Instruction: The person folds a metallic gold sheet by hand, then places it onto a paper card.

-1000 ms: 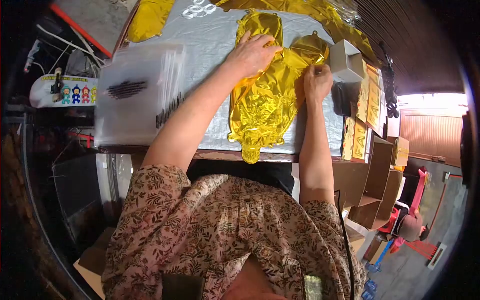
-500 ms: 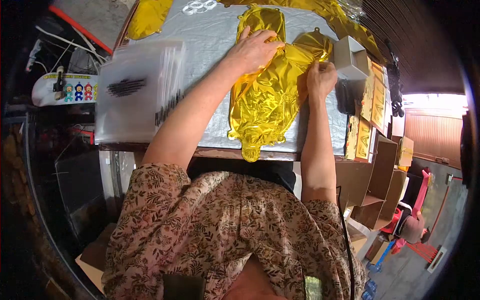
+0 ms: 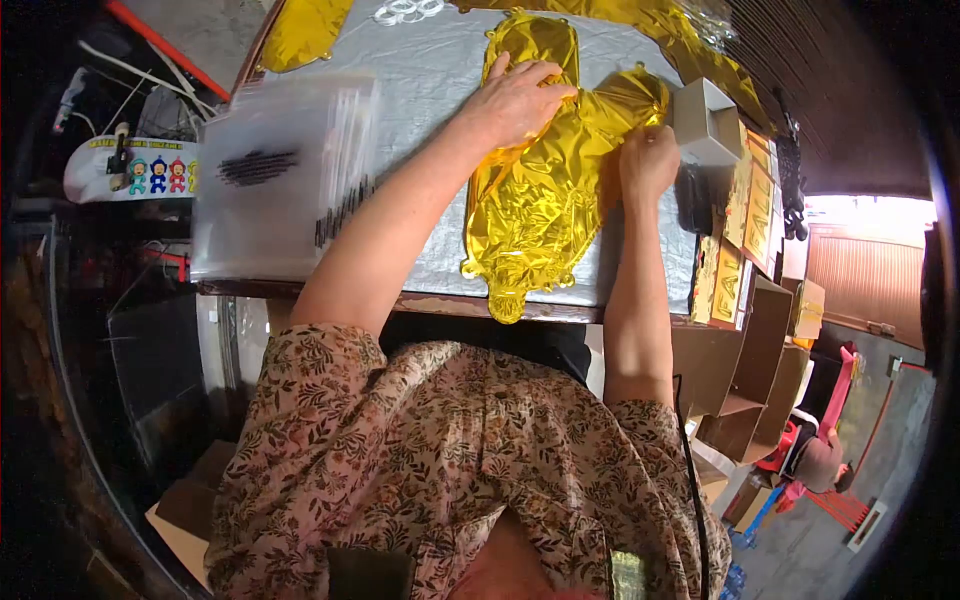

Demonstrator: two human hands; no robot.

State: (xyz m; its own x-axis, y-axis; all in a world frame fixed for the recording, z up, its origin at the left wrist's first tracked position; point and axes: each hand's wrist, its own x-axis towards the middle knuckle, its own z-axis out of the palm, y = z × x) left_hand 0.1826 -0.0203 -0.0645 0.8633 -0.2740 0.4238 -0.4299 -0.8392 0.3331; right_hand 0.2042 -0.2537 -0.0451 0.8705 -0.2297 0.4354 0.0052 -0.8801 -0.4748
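Note:
A flat, crinkled gold foil balloon (image 3: 540,205) lies on the silvery cloth, its tabbed lower end hanging slightly over the front edge. My left hand (image 3: 517,102) grips it across the upper middle, fingers bent over bunched foil and thumb pointing up. At the balloon's right-hand lobe, my right hand (image 3: 650,160) is closed on the foil's edge. Its fingertips are mostly hidden by the back of the hand.
A stack of clear plastic sleeves (image 3: 285,180) lies left. A white open box (image 3: 705,115) and printed packets (image 3: 735,290) stand right. White rings (image 3: 408,11) and more gold foil (image 3: 305,30) lie at the back. A person (image 3: 820,460) is far right.
My right hand has turned and closed more, pulling the right-hand lobe slightly down. My left hand keeps its place on the balloon. The whole view has shifted a little.

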